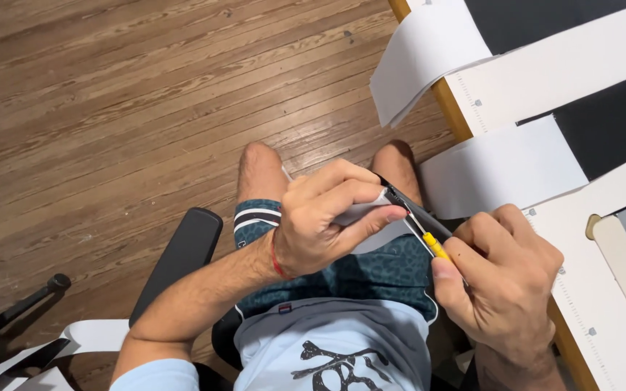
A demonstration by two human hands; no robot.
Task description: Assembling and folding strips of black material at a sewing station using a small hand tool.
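Cutter [420, 226] lying above my lap, long axis running diagonally from upper left to lower right. Left hand [324, 217] pinching blade end with white strip [362, 211]; right hand [505, 279] gripping yellow-tipped handle end.

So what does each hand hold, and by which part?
The left hand pinches the folded edge of white cloth. The right hand grips a small yellow-handled tool by its handle, tip at the cloth.
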